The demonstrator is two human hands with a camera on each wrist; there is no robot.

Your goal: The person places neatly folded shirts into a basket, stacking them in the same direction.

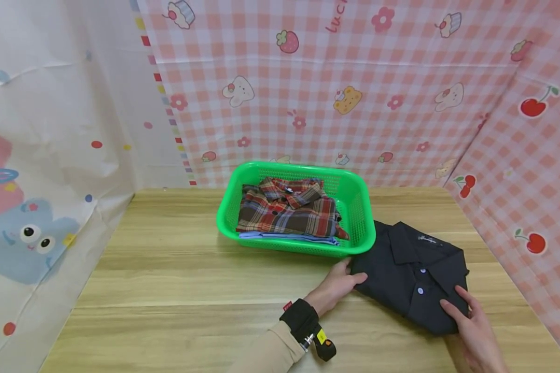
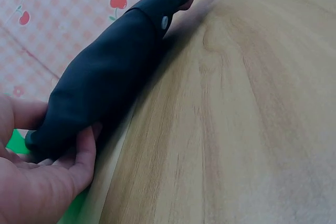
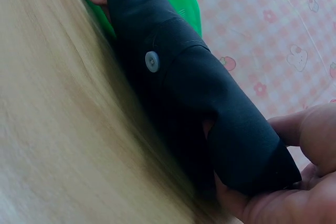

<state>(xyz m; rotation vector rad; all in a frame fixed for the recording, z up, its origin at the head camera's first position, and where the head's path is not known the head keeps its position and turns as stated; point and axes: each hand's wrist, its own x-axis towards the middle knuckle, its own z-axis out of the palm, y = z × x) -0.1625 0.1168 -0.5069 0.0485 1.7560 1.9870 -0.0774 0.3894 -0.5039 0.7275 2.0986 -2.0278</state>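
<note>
A folded black shirt [image 1: 392, 280] with a collar and white buttons lies to the right of a green basket [image 1: 366, 207]. My left hand [image 1: 336, 285] grips its left corner, thumb on top and fingers beneath, as the left wrist view shows. At the opposite end my right hand [image 1: 476, 331] holds the near right corner, with fingers tucked under the cloth [image 3: 236, 145]. In both wrist views the shirt's near edge is lifted a little from the table. The basket holds a folded plaid shirt [image 1: 289, 212] on top of a light blue folded cloth [image 1: 284, 237].
The basket stands on a wooden table [image 1: 168, 290], near its back edge. Behind rises a pink checkered curtain [image 1: 280, 114], which continues along the right side. A white printed sheet [image 1: 51, 155] hangs at the left. A black strap [image 1: 303, 321] circles my left wrist.
</note>
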